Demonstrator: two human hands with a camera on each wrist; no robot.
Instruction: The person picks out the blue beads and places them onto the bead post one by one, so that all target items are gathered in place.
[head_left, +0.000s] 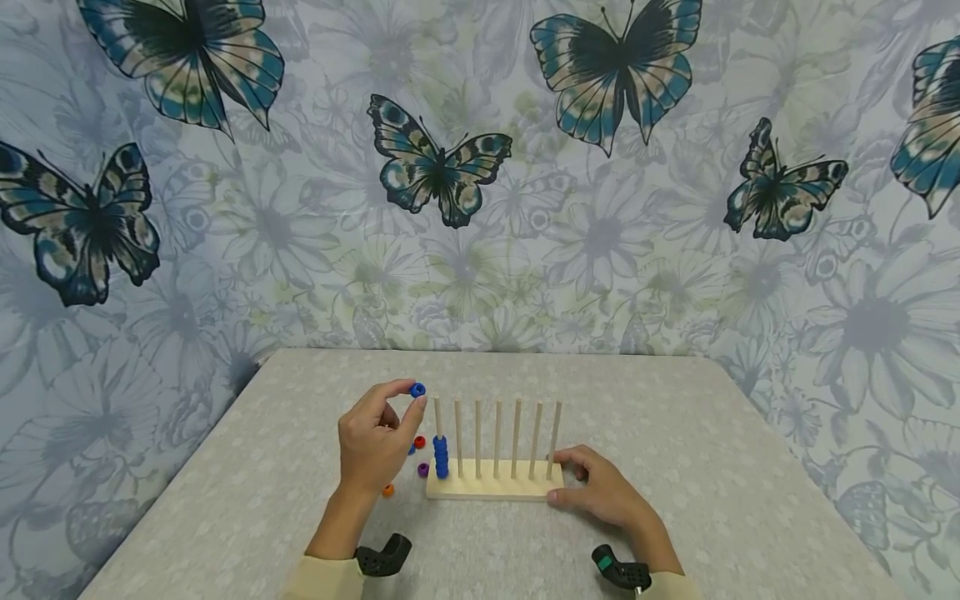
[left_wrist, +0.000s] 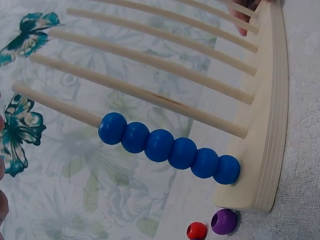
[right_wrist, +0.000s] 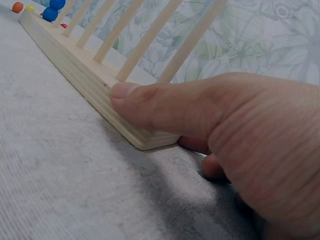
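Between thumb and forefinger my left hand (head_left: 375, 437) pinches a blue bead (head_left: 417, 389), held just left of the top of the leftmost peg (head_left: 438, 419). A wooden pegboard (head_left: 495, 482) with a row of upright pegs stands on the table. Several blue beads (left_wrist: 160, 145) are stacked on that leftmost peg, down to the base; its upper part is bare. At the board's right end my right hand (head_left: 600, 487) grips the base, thumb on the front edge and fingers behind. In the left wrist view only fingertips of the left hand show at the left edge.
Loose beads lie left of the board: a purple bead (head_left: 423, 470), a red bead (head_left: 420, 442), an orange bead (head_left: 387, 490) and a partly hidden blue one. A yellow bead (right_wrist: 30, 9) shows in the right wrist view. Behind the table (head_left: 712, 500) rises a butterfly-patterned wall (head_left: 480, 275).
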